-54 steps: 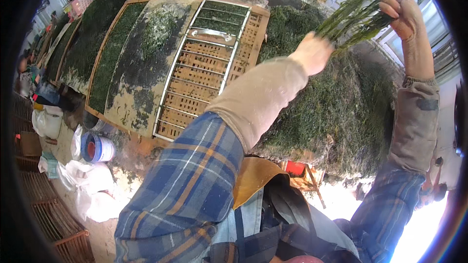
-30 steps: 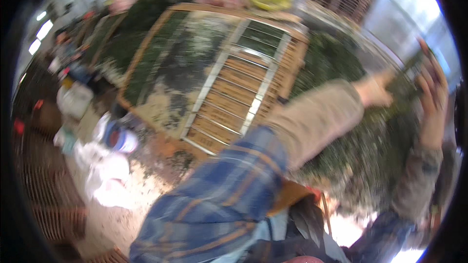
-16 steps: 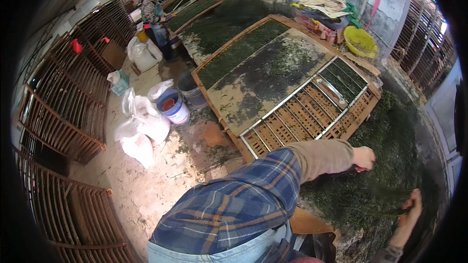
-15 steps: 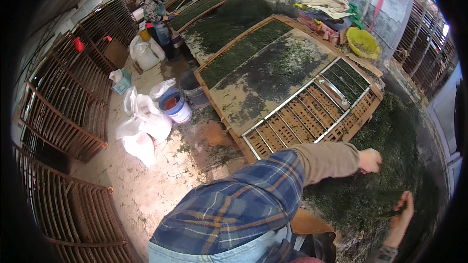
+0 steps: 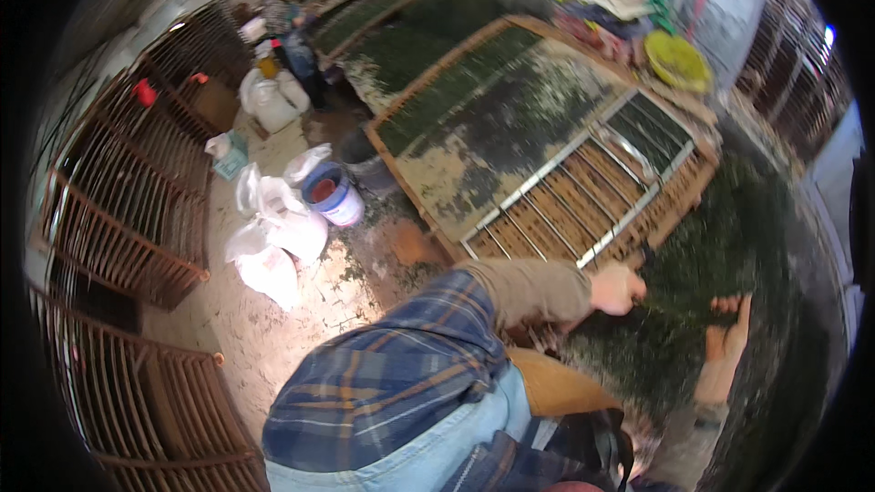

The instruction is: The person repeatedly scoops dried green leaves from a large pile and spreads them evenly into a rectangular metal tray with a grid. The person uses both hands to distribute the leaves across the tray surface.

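In the metal frame [image 5: 549, 170], far-end cells are covered green; most are left bare. Over the green pile [image 5: 738, 219], green strands [image 5: 676, 303] seem clenched in the left hand [image 5: 618, 290]; right hand's [image 5: 727, 339] grip can't be told.

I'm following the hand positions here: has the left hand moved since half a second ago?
Yes. Judged against the metal-barred frame, the left hand has shifted leftward, closer to the frame.

Obstacle beyond left fingers [image 5: 633, 286]: metal frame [image 5: 587, 199]
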Available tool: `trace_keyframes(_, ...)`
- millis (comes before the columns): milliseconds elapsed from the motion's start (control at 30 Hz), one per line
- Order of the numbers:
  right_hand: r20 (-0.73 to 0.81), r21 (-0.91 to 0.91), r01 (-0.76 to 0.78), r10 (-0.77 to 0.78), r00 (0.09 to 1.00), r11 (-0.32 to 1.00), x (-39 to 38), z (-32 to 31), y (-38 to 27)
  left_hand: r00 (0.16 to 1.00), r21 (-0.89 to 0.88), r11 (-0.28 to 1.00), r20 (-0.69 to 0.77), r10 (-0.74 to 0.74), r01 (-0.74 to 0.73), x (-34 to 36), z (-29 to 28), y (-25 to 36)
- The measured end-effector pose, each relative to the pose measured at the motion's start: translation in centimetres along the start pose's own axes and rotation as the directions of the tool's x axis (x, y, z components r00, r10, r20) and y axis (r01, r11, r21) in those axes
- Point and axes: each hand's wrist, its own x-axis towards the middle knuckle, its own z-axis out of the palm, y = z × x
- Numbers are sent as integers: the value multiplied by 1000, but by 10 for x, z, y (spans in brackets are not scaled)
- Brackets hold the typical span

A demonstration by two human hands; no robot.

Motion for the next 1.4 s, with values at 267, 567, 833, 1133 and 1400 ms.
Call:
trace_keyframes(267, 263, 272, -195, 122, 957, 942, -2, 41, -2, 989, -535, 832, -86, 121, -148, 74, 30, 80)
trace_keyframes(567, -116, -305, 8, -46, 992, 952, -38, 9, 10, 875, -64, 993, 470, 116, -97, 2, 48, 32)
trace_keyframes(833, -25, -747, -161, 215, 976, 645, -57, 49, 78, 990, -294, 951, 72, 124, -97, 49, -49, -17)
trace_keyframes(1133, -101, -486, 96, -165, 981, 869, -26, 197, 62, 948, 56, 986, 271, -168, 159, -54, -178, -201)
trace_keyframes(1400, -189, -703, -228, 132, 973, 674, 2, 304, 230, 808, -872, 376, 452, 377, 312, -60, -211, -156)
